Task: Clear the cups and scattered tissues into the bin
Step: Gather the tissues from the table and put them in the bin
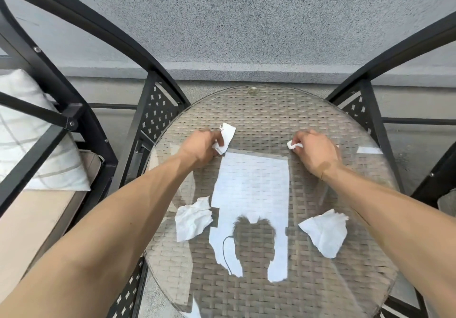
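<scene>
Forearms: two bare forearms run in from the lower corners of the frame toward the centre.
Table: round glass-topped table of grey-brown woven wicker (308,120), filling the centre and lower right; its glass reflects a bright patch and a dark head outline.
Lower-left tissue: crumpled white paper tissue (193,219), lying on the glass left of centre, untouched.
Lower-right tissue: creased white paper tissue (325,231), lying on the glass right of centre, untouched.
Left hand: left hand (201,144), centre of frame, fingers curled and clamped on a torn white tissue piece (225,137) that sticks up past the knuckles.
Right hand: right hand (315,152), right of centre, fingers curled, pinching a small white tissue scrap (293,144).
Chairs: black metal chair frames (153,110) at both sides; a white cushion (29,130) at the far left.
</scene>
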{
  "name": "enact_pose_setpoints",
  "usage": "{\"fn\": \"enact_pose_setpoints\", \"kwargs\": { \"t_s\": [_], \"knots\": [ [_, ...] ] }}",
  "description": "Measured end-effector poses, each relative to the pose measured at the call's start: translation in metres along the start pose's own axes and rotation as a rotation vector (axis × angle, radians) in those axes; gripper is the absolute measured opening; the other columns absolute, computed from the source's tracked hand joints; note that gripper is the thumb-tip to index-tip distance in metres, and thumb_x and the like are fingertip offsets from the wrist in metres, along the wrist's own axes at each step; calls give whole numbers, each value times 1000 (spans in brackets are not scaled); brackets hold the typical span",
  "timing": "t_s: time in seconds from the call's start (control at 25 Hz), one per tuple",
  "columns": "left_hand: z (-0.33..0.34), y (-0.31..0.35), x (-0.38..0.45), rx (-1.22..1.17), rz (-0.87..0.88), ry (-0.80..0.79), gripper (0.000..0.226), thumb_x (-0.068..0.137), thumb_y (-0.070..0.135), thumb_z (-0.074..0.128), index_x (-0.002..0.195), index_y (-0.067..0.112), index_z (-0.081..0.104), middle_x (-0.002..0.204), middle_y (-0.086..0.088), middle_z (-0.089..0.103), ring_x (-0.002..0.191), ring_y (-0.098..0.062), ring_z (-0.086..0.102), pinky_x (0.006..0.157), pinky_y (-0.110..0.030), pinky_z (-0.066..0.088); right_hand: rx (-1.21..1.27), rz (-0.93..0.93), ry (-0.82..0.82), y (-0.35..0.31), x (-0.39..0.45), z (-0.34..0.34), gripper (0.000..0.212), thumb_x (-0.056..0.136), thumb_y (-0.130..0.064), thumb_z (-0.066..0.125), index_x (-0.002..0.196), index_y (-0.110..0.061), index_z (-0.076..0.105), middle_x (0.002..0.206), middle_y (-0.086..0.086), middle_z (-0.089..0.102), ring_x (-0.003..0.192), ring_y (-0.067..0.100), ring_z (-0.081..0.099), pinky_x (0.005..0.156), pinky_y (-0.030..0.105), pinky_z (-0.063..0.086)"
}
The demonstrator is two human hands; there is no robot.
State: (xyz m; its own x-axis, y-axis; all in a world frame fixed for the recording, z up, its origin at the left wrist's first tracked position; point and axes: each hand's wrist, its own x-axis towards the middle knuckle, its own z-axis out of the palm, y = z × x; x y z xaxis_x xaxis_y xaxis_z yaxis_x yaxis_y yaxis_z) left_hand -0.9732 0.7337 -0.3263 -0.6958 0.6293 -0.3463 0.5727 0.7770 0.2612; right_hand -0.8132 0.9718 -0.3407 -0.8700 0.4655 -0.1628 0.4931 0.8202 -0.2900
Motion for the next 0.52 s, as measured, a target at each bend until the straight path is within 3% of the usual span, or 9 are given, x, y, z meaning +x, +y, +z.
{"fn": "enact_pose_setpoints", "kwargs": {
  "t_s": [0.12,0.4,0.52],
  "knots": [
    [0,-1,-16,-34,-15,19,17,91,9,60,93,25,64,102,-3,67,87,-21,63,77,-37,55,90,30,12,-4,-10,0,12,89,-13,59,100,-19,62,106,12,63,101,31,56,78,33,39],
    [-10,-19,-80,-380,-13,-59,12,87,17,69,85,29,65,99,4,66,89,-14,61,79,-30,51,254,56,55,-3,-85,-28,13,85,-18,64,97,-22,67,101,2,68,103,26,51,76,31,36],
    [-14,-26,-113,-390,22,-92,14,82,21,75,81,31,66,104,7,56,100,-16,56,91,-34,49,273,117,61,-6,-126,-37,16,84,-17,65,99,-22,68,99,2,69,103,25,50,79,32,36]
  ]
}}
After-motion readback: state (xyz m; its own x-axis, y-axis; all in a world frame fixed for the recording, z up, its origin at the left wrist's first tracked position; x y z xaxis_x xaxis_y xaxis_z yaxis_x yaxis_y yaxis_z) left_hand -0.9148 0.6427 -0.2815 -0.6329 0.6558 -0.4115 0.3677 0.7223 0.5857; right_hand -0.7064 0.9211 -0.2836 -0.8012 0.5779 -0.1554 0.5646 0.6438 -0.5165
